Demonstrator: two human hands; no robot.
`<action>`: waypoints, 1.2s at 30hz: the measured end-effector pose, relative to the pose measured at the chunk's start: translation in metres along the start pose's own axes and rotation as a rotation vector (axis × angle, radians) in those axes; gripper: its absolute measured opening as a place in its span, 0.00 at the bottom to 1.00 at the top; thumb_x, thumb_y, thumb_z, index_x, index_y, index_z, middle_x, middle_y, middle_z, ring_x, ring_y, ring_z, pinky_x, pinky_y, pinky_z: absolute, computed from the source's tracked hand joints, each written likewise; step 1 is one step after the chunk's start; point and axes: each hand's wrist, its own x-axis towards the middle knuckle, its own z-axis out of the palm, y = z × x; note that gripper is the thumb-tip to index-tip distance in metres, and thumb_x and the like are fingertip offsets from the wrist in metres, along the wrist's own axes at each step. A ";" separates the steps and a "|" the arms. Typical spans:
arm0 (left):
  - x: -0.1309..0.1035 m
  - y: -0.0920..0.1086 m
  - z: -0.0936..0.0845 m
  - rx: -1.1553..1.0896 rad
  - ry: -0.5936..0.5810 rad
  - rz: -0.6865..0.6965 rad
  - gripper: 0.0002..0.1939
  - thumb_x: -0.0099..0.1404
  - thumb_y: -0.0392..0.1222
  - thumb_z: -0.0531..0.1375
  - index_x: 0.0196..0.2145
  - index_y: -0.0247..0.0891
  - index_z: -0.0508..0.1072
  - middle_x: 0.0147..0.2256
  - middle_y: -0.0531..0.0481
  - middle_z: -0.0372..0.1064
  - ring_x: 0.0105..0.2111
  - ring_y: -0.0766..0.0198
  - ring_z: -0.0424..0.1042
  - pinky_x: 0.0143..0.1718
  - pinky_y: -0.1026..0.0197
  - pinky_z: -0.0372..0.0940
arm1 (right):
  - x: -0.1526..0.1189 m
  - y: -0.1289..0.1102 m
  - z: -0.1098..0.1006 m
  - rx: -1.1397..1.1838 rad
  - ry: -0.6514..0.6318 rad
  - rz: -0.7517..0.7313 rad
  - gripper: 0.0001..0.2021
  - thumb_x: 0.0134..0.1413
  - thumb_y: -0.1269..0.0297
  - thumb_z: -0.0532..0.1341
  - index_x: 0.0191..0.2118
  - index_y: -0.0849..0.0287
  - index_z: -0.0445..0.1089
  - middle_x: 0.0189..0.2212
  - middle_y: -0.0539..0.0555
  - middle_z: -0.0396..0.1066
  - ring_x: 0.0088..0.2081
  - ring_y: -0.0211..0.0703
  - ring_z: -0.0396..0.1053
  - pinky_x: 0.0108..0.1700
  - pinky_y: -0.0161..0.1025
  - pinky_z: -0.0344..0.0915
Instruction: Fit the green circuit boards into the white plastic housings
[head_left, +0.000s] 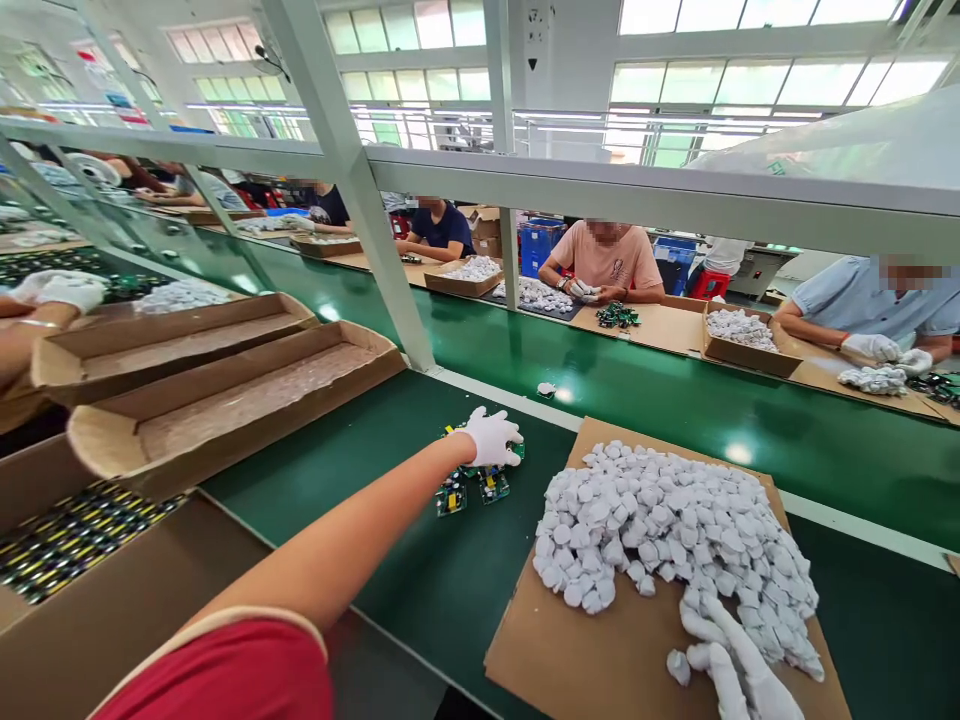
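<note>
My left hand [491, 437], in a white glove, reaches forward over a small cluster of green circuit boards [451, 497] with yellow and black parts. Its fingers are spread and bent down onto the boards; part of the cluster is hidden beneath the palm. At the lower right, my right hand [739, 655], also white-gloved, points its parted fingers at the near edge of a big pile of small white lumps [660, 510]. One loose white lump [679, 667] lies beside those fingers. The pile rests on a brown cardboard sheet [577, 650].
Two long cardboard trays [247, 400] stand on the green bench at left, near a box of boards [82, 530]. Beyond a white edge runs a green conveyor [637, 365], carrying one small white piece [547, 390]. A metal post [375, 230] rises ahead. Several co-workers sit opposite.
</note>
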 end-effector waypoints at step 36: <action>-0.121 0.199 0.122 -2.045 -0.975 0.061 0.18 0.58 0.43 0.61 0.45 0.33 0.68 0.33 0.42 0.72 0.26 0.65 0.73 0.25 0.67 0.65 | 0.010 -0.014 0.008 -0.703 0.009 -0.228 0.16 0.55 0.68 0.53 0.50 0.58 0.63 0.39 0.56 0.66 0.38 0.43 0.67 0.37 0.37 0.65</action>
